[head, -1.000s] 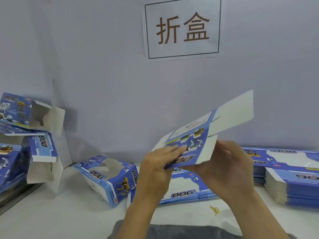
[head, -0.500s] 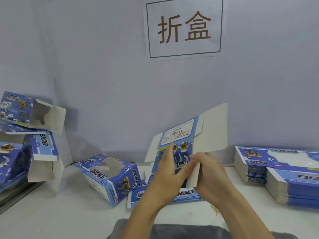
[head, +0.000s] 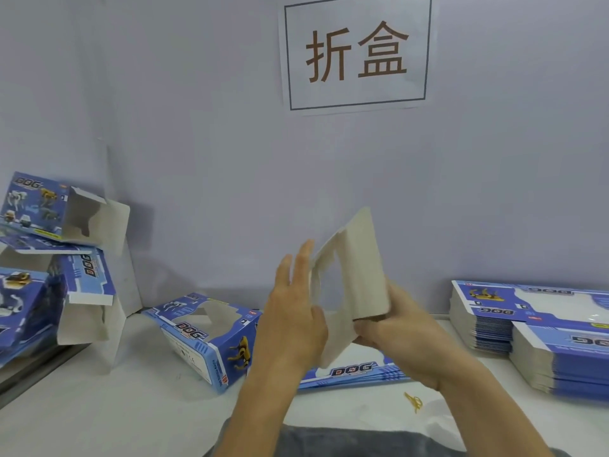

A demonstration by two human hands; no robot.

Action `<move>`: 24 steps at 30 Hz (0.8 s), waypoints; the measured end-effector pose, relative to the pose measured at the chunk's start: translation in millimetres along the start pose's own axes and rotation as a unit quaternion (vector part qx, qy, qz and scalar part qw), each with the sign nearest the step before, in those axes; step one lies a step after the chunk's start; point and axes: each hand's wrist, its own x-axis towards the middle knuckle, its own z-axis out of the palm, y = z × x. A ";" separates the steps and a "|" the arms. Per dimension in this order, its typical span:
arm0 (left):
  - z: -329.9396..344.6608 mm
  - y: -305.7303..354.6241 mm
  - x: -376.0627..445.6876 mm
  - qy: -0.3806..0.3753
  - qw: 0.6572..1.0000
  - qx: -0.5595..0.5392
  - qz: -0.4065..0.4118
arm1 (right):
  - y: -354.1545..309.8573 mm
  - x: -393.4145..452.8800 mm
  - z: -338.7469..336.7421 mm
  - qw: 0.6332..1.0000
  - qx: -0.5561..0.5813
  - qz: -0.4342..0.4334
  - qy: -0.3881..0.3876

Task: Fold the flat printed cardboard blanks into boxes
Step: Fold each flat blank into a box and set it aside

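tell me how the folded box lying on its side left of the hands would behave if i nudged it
The folded box is thin card with a window cut-out and looks empty, so it is probably very light and would likely slide on the smooth white table rather than resist. Its flat side rests down, so it seems unlikely to roll. A firm push might dent or skew its walls.

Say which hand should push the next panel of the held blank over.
Left, probably. The left hand lies flat with straight fingers against the grey unprinted cardboard blank, free to press, while the right hand grips the blank's lower edge and steadies it.
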 end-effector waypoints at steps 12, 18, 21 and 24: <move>-45.6 9.1 4.9 -0.239 0.966 -0.057 0.075 | -12.0 -11.7 -42.3 0.980 -0.152 -0.101 0.076; -53.9 10.6 3.3 -0.268 0.949 -0.139 0.090 | -8.1 -13.2 -49.1 0.988 -0.101 -0.117 0.029; -58.7 -3.5 9.7 -0.178 0.961 -0.202 0.066 | -7.8 -15.1 -52.3 0.985 -0.056 -0.136 0.086; -55.5 -11.2 12.6 -0.055 0.956 -0.286 0.032 | -8.4 -15.3 -55.1 0.982 -0.029 -0.148 0.109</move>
